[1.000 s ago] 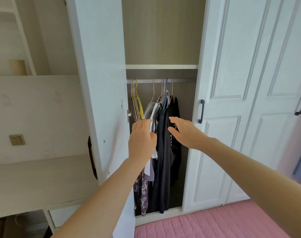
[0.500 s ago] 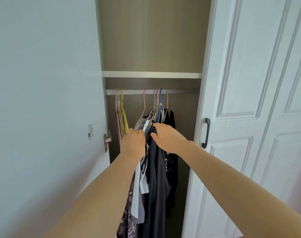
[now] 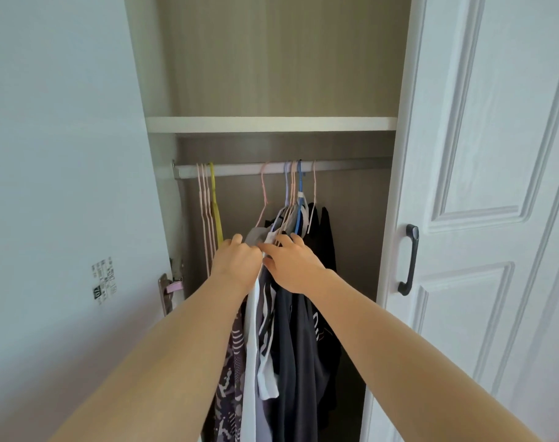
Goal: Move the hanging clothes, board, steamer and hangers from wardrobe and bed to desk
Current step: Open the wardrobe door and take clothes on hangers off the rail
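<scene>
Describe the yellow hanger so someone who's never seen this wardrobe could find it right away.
Look at the rail under the wardrobe shelf. At its left end hangs a bunch of bare hangers; the yellow hanger is the rightmost, the only yellow one beside the pink hangers.
</scene>
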